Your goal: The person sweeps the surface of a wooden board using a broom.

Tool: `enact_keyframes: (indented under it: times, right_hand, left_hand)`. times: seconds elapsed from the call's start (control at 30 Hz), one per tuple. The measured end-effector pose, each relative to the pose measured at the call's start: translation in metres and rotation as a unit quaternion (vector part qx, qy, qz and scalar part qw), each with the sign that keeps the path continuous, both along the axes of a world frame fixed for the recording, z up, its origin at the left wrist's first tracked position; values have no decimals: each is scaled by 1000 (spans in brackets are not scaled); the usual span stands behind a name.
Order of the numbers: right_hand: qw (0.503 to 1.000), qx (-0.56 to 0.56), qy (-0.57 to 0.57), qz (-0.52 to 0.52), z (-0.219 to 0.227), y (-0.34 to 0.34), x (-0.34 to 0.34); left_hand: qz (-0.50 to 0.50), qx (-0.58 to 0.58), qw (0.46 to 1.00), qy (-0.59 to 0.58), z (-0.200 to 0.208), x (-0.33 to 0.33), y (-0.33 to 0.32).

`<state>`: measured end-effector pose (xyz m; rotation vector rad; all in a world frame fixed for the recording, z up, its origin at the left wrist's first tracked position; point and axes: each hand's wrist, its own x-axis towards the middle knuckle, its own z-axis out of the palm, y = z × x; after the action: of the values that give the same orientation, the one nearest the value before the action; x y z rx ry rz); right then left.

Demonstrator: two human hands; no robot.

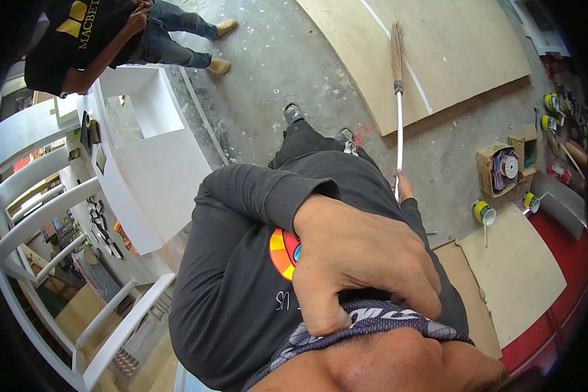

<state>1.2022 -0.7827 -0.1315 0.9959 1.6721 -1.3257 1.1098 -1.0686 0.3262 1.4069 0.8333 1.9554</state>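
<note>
My left hand [366, 258] is raised to my neck, thumb and fingers closed on the edge of a dark patterned neck gaiter [385, 317]. Some of those fingertips are hidden in the cloth. Lower down, at my right side, my right hand [405, 186] grips the white handle [400, 140] of a stick broom. The broom's brown bristles [397, 55] point away from me, over a large flat wooden board [457, 52] with a white line along it. Part of my right hand is hidden behind my dark shirt.
Another person [91, 46] stands at far left near a white cabinet [153, 189]. White railed furniture [46, 222] fills the left. At right are a cardboard box [487, 173] with spools, paint cans [483, 212] and a pale sheet [516, 268] on red flooring. The concrete floor [268, 72] is paint-spotted.
</note>
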Motion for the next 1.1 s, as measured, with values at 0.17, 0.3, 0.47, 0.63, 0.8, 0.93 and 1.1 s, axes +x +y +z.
enact_keyframes:
  times: [0.17,0.3,0.47,0.63,0.8,0.93,1.1]
  right_hand:
    - [1000,4,0,6,-5,3,-1]
    - [1000,1,3,3,-5,3,2]
    - [1000,6,-1,3,-2,3,2]
    - [1000,20,1,15,7,0,-1]
    - [1000,20,-11,-1,2,-5,1]
    - [1000,17,-6,3,0,-7,0]
    - [1000,18,1,17,-1,-10,-4]
  left_hand:
    - [-13,9,1000,-8,-1,-4,2]
    - [-42,33,996,-69,-1,-1,4]
    - [-42,-32,999,-1,2,1,1]
    - [72,-38,997,-4,0,-2,-1]
    - [-26,5,992,-124,-16,8,0]
    - [-12,67,997,-22,-26,5,10]
    - [24,23,994,102,-34,8,11]
